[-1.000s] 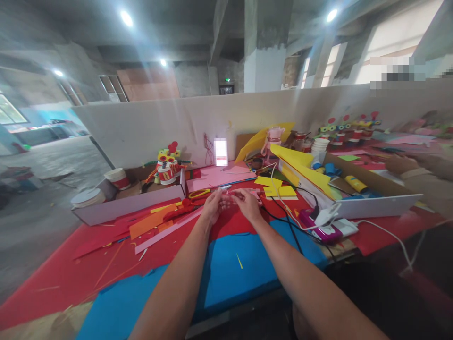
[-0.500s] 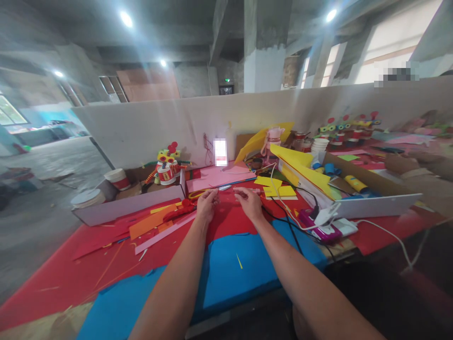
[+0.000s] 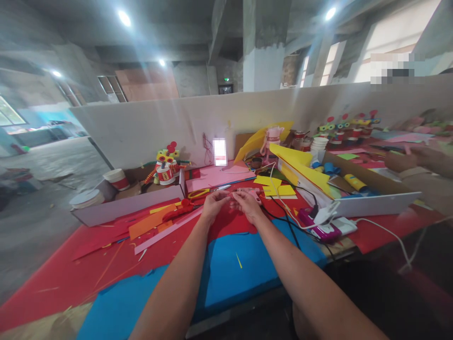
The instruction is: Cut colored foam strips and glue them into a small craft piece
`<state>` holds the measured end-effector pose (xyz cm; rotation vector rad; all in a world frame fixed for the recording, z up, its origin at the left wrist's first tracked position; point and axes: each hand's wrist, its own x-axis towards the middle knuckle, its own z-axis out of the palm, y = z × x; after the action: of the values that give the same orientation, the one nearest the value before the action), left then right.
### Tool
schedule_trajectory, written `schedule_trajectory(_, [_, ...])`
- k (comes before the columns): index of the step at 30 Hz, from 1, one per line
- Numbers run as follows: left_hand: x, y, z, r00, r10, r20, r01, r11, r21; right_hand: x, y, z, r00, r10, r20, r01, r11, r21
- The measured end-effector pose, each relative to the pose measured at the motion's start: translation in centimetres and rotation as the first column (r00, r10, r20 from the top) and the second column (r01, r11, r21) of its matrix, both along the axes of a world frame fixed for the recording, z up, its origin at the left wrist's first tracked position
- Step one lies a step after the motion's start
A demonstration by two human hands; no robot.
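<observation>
My left hand (image 3: 214, 206) and my right hand (image 3: 247, 205) meet above the red paper on the table, their fingertips pinched close together. Between the fingertips shows a speck of red, too small to name; the fingers hide most of it. Just behind my right hand lies a pink object (image 3: 255, 194), partly covered by that hand. Scissors with yellow handles (image 3: 199, 193) rest beyond my left hand, and red-handled scissors (image 3: 177, 211) lie to its left. A narrow pink paper strip (image 3: 166, 232) stretches towards my left wrist.
Blue sheets (image 3: 244, 274) cover the near edge. On the left, a box (image 3: 130, 208) stands by a paper-cup figure (image 3: 165, 170). At right are yellow paper pieces (image 3: 281, 190), a purple power strip (image 3: 320, 230) with cables, and a box (image 3: 378, 205) of coloured rolls. Another person's hand (image 3: 398, 162) is far right.
My hands have come together from a small gap apart, and their fingertips now meet. The pink object behind my right hand shows more. The other person's hand at far right has shifted slightly.
</observation>
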<state>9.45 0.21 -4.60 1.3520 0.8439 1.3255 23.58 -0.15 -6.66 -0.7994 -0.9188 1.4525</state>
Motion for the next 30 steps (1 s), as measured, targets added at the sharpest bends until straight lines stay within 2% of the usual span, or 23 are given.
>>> schedule_trajectory(5, [-0.3,0.2,-0.1,0.998,0.058,0.018,-0.058,0.998,0.015,0.5,0.5,-0.3,0.993,-0.115,-0.018,0.116,0.992,0.05])
schedule_trajectory(11, [-0.9,0.6,-0.1,0.98,0.148,0.13,-0.144,0.989,-0.039,1.0,1.0,-0.5,0.973,-0.228,-0.025,0.229,0.968,0.104])
schedule_trajectory(18, [-0.9,0.5,0.2,0.955,0.109,0.275,-0.057,0.98,-0.191,1.3,0.5,-0.2,0.968,-0.229,0.103,0.207,0.96,0.189])
schedule_trajectory(21, [-0.5,0.1,0.4,0.962,0.031,0.272,0.032,0.974,-0.226,1.1,0.4,-0.1,0.956,-0.242,0.166,0.19,0.941,0.279])
schedule_trajectory(24, [-0.2,-0.2,0.4,0.975,-0.049,0.216,0.093,0.975,-0.2,1.0,0.4,-0.2,0.927,-0.264,0.266,0.149,0.911,0.384])
schedule_trajectory(26, [-0.2,-0.2,0.3,0.986,-0.057,0.157,0.082,0.984,-0.158,0.9,0.4,-0.1,0.916,-0.272,0.295,0.138,0.904,0.406])
schedule_trajectory(30, [-0.4,0.1,0.1,0.991,0.044,0.126,-0.033,0.995,-0.092,0.8,-0.1,0.5,0.948,-0.259,0.187,0.19,0.927,0.323])
